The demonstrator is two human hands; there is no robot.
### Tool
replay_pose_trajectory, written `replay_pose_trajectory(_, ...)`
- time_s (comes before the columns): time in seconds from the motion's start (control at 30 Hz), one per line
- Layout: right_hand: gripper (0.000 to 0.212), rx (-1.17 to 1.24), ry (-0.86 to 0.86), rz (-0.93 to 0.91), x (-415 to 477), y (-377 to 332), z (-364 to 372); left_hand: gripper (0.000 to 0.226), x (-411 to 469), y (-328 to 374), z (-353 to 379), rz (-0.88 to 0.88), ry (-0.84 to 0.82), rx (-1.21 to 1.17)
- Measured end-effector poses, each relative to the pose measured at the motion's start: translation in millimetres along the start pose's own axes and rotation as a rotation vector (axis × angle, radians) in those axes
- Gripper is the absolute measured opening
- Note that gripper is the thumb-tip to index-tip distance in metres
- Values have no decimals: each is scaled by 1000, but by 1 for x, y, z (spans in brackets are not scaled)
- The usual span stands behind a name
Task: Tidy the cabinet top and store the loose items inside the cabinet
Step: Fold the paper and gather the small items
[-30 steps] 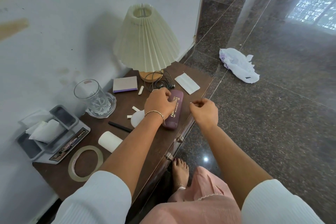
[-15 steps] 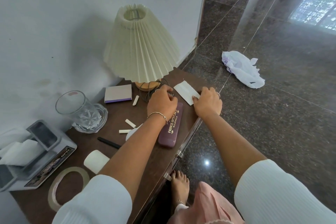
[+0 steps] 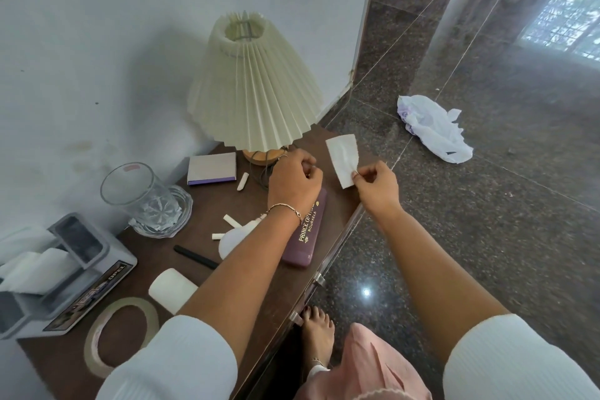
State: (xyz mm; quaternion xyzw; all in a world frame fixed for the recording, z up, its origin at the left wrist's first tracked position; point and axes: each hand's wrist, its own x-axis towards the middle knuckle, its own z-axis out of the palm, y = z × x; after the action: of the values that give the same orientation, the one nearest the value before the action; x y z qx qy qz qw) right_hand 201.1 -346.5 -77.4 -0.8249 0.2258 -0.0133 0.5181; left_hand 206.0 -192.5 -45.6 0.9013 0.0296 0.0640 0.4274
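Observation:
My right hand pinches a white slip of paper and holds it up above the right end of the brown cabinet top. My left hand is curled, fingers closed, over the far end of a purple glasses case and the lamp's black cord; what it grips is hidden. Loose on the top lie white chalk pieces, a black pen, a white cylinder, a tape roll and a grey-purple pad.
A pleated cream lamp stands at the back by the wall. A glass tumbler and a grey organiser with tissues sit at the left. Drawer handles line the front. A crumpled plastic bag lies on the floor; my bare foot is below.
My right hand reached to the paper on the cabinet's right end, then lifted it clear. My left hand slid from the glasses case toward the lamp cord.

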Motion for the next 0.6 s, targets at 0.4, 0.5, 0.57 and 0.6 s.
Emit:
replay_pose_trajectory(0.4, 27, 398, -330, -67, -77, -37, -13, 28, -43, 16, -47, -212, -96, -485)
replay_pose_trajectory(0.5, 34, 385, -429, -98, -98, -56, -2, 17, -56, 9, -82, -228, -48, -563)
replay_pose_trajectory(0.57, 30, 323, -485, -133, -113, -70, 9, 11, -64, 0, -111, -211, -10, -529)
replay_pose_trajectory(0.6, 26, 294, -515, -156, -121, -78, 17, 11, -67, -6, -126, -198, -6, -487)
